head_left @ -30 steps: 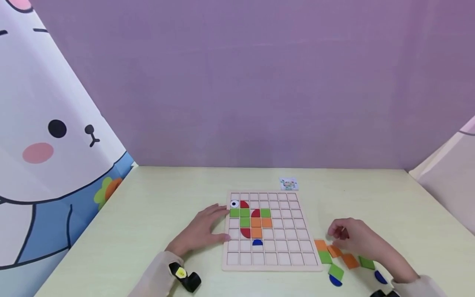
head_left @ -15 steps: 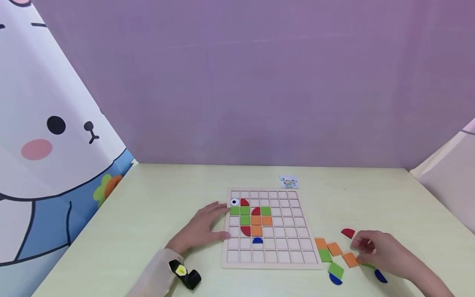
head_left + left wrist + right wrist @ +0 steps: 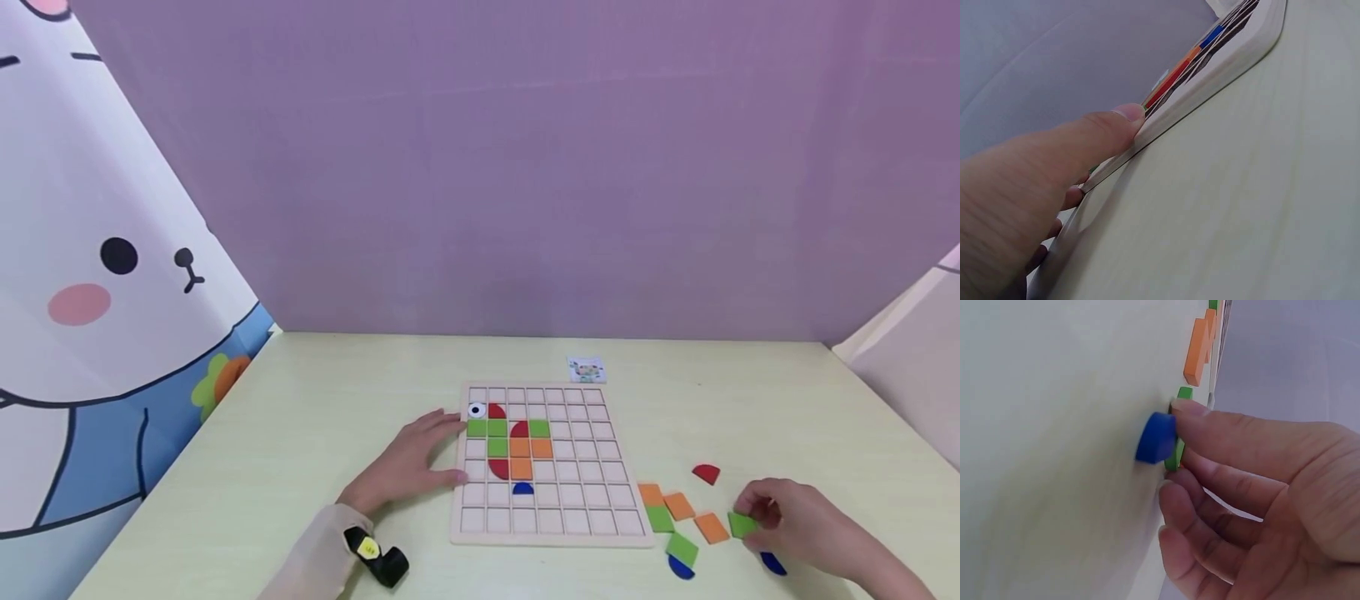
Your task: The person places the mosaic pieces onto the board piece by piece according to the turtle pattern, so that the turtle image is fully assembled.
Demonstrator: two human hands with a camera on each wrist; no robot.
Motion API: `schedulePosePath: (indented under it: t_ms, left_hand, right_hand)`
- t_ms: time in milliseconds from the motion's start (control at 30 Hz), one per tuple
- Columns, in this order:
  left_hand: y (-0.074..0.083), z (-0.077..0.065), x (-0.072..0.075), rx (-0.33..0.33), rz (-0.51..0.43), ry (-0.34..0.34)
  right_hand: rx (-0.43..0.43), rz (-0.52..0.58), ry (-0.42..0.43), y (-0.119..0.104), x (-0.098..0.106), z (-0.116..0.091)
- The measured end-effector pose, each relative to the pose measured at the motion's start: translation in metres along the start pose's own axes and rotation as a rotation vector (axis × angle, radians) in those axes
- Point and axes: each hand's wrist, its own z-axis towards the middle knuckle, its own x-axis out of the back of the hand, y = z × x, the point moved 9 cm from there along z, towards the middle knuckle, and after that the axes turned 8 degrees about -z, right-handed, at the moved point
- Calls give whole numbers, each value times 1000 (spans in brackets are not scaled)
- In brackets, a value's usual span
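My left hand (image 3: 412,462) lies at the left edge of a pale grid board (image 3: 551,540). Its fingers are extended, and in the left wrist view the thumb (image 3: 1107,128) presses on the board's rim. Green, orange, red and blue pieces and a round eye piece sit in the board's squares. Right of the board, my right hand (image 3: 798,521) pinches a green square tile (image 3: 740,524) between thumb and fingers. A blue half-round piece (image 3: 1157,439) lies right beside that tile in the right wrist view. The hand partly hides both.
Loose orange tiles (image 3: 711,527), green tiles (image 3: 682,549) and another blue half-round piece (image 3: 681,567) lie right of the board. A red quarter-round piece (image 3: 706,474) is behind them. A small picture card (image 3: 587,369) lies past the board's far edge. A purple backdrop (image 3: 525,208) stands behind the table.
My right hand has moved right, from beside the orange tiles to the green tile, which it now pinches. The red piece has come into view on the table. The left hand stays put.
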Motion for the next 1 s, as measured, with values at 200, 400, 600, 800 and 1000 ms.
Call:
schedulePosePath:
  t_ms: [200, 400, 600, 800, 1000]
  left_hand:
    - [-2, 0, -2, 1, 0, -1]
    - [-1, 1, -3, -8, -2, -7]
    - [3, 1, -1, -27, -5, -4]
    - [0, 1, -3, -26, 1, -5]
    - [0, 1, -2, -15, 3, -8]
  right_hand:
    - [-30, 48, -38, -6, -3, 8]
    - [27, 72, -12, -18, 3, 13]
    - [114, 67, 34, -33, 12, 19]
    - [144, 67, 62, -47, 19, 23]
    - [239, 112, 81, -71, 26, 26]
